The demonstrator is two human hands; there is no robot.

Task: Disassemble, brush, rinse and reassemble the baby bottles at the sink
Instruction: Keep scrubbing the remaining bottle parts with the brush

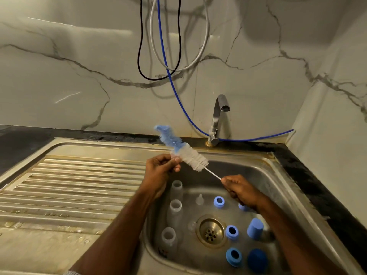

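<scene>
Holding the bottle brush (183, 150) over the sink (278, 175), the right hand (241, 189) grips its thin wire handle and the left hand (160, 168) pinches the bristles. Down in the sink, 3 bottles (175, 208) stand apart from their blue rings (232, 232) and caps (255, 228). Taking apart looks done; brushing, rinsing and putting back together are left.

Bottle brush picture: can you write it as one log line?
stage: brushing not started | right hand: grips bottle brush handle | left hand: pinches bristles | bottles, rings, caps: apart in sink | tap: off
</scene>
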